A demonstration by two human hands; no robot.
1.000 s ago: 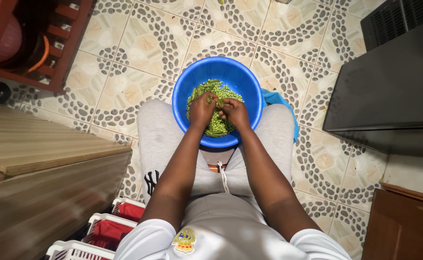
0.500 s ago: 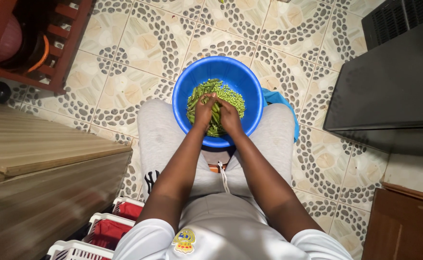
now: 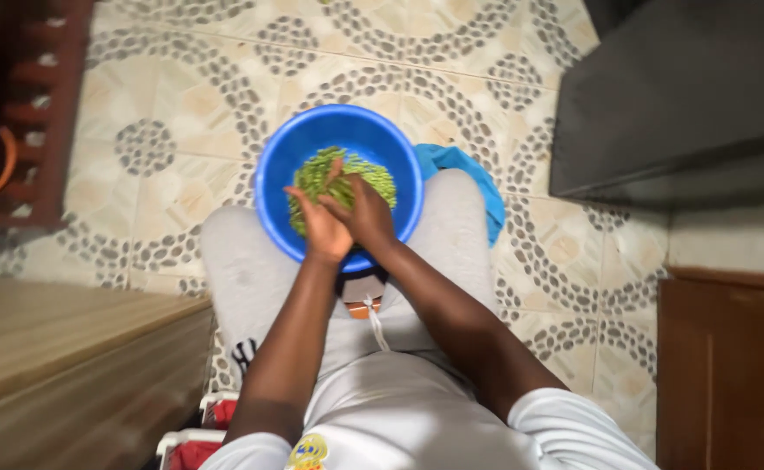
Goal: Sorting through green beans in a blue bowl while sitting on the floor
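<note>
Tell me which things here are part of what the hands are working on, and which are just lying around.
In use:
- blue bowl
- green chopped vegetables
- left hand and right hand, pressed together over the bowl

Lying about:
- blue cloth
- wooden rack
- dark cabinet
- white crates

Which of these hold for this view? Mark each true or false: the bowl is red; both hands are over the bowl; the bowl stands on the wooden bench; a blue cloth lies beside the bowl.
1. The bowl is red. False: the plastic bowl is blue.
2. Both hands are over the bowl. True: left hand and right hand meet above the chopped green vegetables.
3. The bowl stands on the wooden bench. False: it rests on the person's lap.
4. A blue cloth lies beside the bowl. True.
</note>
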